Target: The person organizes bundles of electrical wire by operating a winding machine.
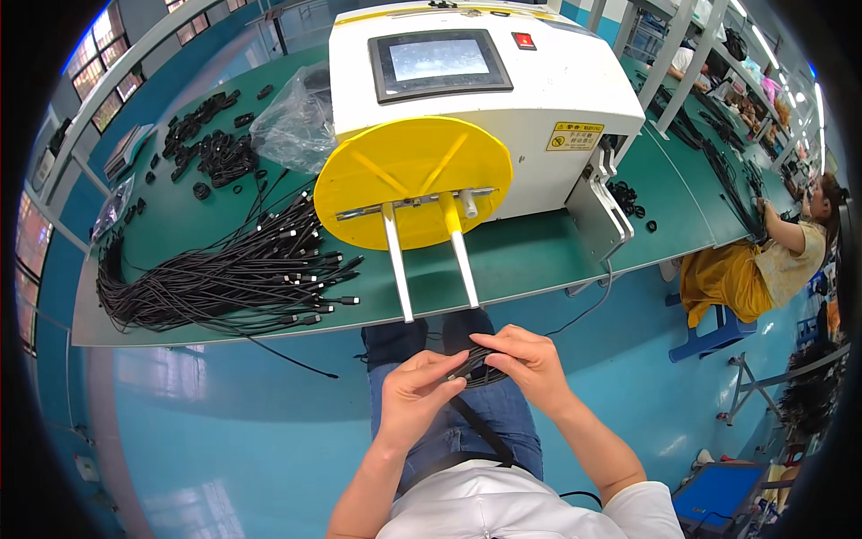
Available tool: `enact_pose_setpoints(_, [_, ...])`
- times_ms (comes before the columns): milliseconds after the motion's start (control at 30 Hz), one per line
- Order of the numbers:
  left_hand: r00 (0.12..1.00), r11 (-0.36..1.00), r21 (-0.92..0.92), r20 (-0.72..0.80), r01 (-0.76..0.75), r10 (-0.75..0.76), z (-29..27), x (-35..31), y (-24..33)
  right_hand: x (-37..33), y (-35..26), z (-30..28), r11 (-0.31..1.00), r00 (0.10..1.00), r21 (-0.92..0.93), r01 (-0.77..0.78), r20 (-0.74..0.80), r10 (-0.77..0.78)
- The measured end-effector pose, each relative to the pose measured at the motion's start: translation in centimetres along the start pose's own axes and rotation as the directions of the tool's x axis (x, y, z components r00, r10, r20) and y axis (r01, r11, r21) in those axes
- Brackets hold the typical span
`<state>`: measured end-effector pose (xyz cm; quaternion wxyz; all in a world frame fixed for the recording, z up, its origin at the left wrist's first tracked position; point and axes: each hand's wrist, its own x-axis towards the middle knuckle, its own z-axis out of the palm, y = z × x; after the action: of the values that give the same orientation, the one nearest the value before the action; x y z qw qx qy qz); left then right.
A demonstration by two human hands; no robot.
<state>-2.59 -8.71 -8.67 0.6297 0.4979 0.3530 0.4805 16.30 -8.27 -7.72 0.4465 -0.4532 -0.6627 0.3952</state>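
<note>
Above my lap I hold a coiled black cable between both hands. My left hand pinches the coil's left side with thumb and fingers. My right hand grips its right side, fingers bent over the top. Part of the coil is hidden behind my fingers. Just beyond my hands stands a white machine with a round yellow disc on its front. Two metal prongs stick out from the disc toward me, with no cable on them.
A large bundle of loose black cables lies at the table's left, one end hanging over the edge. Behind it are coiled cables and a clear plastic bag. A metal bracket juts out at right. A person sits farther right at the green table.
</note>
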Motion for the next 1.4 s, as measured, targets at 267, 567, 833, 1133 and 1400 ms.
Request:
enact_pose_setpoints(267, [0.963, 0.899, 0.394, -0.099, -0.194, 0.251, 0.4, -0.2, 0.2, -0.1, -1.1, -0.4, 0.999, 0.995, -0.031, -0.014, 0.102, 0.017])
enact_pose_setpoints(567, [0.983, 0.943, 0.323, -0.134, -0.079, 0.128, 0.2, 0.0, -0.4, -0.2, -0.9, 0.2, 0.989, 0.985, -0.019, -0.149, 0.082, 0.151])
enact_pose_setpoints(833, [0.978, 0.926, 0.369, -0.148, -0.081, 0.145, 0.6, 0.1, -1.3, -0.2, -0.4, 0.9, 0.99, 0.997, -0.124, -0.072, 0.016, 0.075])
enact_pose_setpoints(1133, [0.964, 0.881, 0.461, -0.174, -0.102, 0.203, 0.5, 0.2, -1.8, -0.4, -0.1, 2.3, 0.949, 0.997, -0.317, -0.004, -0.081, -0.022])
enact_pose_setpoints(1400, [0.973, 0.965, 0.26, -0.23, 0.024, 0.038, 0.3, 0.3, -1.8, -0.4, 0.5, 3.2, 0.789, 0.883, -0.434, 0.434, 0.033, -0.467])
